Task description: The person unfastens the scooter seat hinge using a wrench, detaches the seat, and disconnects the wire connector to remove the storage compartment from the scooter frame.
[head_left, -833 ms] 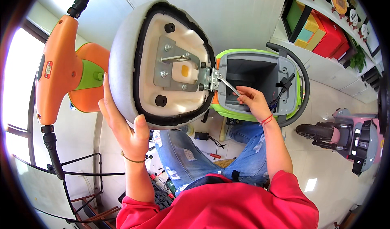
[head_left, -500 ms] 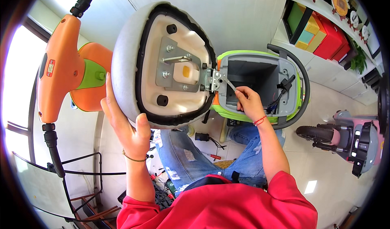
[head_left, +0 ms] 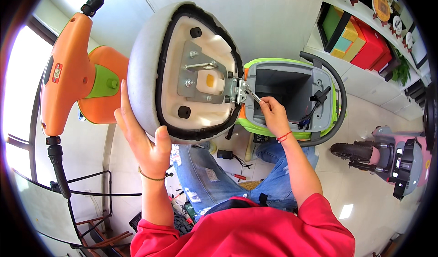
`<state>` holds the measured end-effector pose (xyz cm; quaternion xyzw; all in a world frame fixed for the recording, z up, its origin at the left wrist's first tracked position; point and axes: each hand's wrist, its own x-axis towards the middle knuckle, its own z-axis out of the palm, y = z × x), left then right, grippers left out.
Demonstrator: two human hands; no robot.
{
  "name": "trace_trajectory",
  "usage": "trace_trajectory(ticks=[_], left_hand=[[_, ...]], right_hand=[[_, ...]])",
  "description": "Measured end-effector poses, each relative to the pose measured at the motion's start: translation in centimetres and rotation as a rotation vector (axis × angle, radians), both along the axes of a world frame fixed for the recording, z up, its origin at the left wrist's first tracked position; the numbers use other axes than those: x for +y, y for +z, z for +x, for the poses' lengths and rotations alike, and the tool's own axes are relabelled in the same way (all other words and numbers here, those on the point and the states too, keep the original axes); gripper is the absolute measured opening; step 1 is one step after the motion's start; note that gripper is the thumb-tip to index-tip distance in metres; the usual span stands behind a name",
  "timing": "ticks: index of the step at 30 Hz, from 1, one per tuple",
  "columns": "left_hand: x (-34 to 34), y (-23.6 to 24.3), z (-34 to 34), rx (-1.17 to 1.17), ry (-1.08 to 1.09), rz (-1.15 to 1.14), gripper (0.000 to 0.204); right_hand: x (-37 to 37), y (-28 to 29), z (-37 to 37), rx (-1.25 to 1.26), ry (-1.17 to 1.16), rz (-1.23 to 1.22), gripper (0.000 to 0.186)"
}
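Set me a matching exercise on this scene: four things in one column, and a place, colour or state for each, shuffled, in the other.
Things
1. Seat
2. Slim metal tool
3. Hinge
4. Handlebar cover

Places, colours, states
A. Orange
B. Tipped up, cream underside showing, with the left hand against it
C. Joining the tipped-up part to the storage bin
D. Held in the right hand

Right pairs: 1-B, 2-D, 3-C, 4-A
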<state>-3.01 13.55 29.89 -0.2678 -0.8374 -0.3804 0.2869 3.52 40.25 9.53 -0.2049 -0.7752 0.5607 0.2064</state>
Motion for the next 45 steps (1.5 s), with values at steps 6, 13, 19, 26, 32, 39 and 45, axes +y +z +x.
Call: trace_trajectory(ticks=[6, 13, 19, 26, 32, 39, 45], left_hand=[[0.0, 0.1, 0.2, -0.008, -0.004, -0.004, 0.108], [0.2, -0.1, 0.0, -0.004, -0.007, 0.012, 0.109], [0.6, 0.0, -0.2, -0.001, 0.000, 0.019, 0.111], [0.3, -0.8, -1.2, 0.029, 0.008, 0.085, 0.112], [0.6, 0.3, -0.1, -0.014, -0.038, 0.037, 0.126], [0.7, 0.3, 0.8, 0.022, -0.028, -0.024, 0.123], [0.5, 0.1, 0.1, 0.063, -0.035, 0.001, 0.114]], right_hand=[[0.0, -0.9, -0.6, -0.050, -0.003, 0.034, 0.023], [1.3, -0.6, -1.9, -0.093, 0.040, -0.164, 0.022], [3.4, 1.5, -3.1, -0.270, 0.155, -0.035, 0.027], [8.3, 5.9, -6.4, -0.360, 0.597, 0.492, 0.036], [9.6, 14.1, -17.3, -0.740, 0.962, 1.088, 0.043], [8.1, 14.7, -19.8, -0.635, 1.049, 1.103, 0.047], [12.4, 12.7, -9.6, -0.411, 0.478, 0.874, 0.029]])
